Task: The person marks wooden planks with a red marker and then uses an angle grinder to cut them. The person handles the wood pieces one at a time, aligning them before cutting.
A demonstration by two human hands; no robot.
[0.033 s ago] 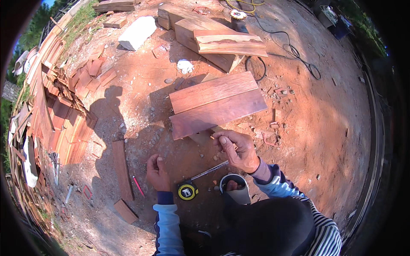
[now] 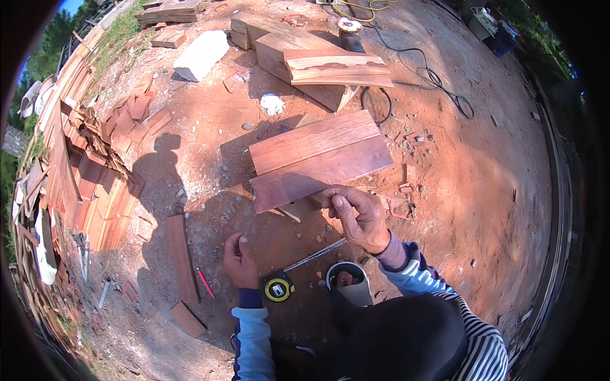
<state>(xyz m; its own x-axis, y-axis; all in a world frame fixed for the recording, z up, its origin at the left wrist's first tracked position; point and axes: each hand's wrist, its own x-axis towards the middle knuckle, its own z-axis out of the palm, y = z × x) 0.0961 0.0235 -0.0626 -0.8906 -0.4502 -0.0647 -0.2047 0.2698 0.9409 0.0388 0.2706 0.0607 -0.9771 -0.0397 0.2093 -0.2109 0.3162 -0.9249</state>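
My right hand (image 2: 357, 218) is pinched near the lower edge of two reddish boards (image 2: 318, 141) lying side by side; whatever is between its fingertips is too small to make out. My left hand (image 2: 239, 259) is curled lower left of the boards, its palm hidden. Between my hands and below them lie a yellow-and-black tape measure (image 2: 278, 289) and a thin pale rule-like strip (image 2: 316, 253). A pink pencil (image 2: 206, 283) lies left of my left hand, beside a narrow dark board (image 2: 182, 257). A dark rounded shape fills the lower middle.
Stacked planks (image 2: 108, 197) and scraps line the left side. Timber blocks (image 2: 286, 66), a white block (image 2: 201, 56), a power tool (image 2: 351, 38) and cables (image 2: 435, 82) lie at the back. Dark rails (image 2: 546, 209) run along the right edge.
The view has shifted slightly, moving the boards a little down and left in it. My right hand has shifted slightly right relative to the boards, still pinched.
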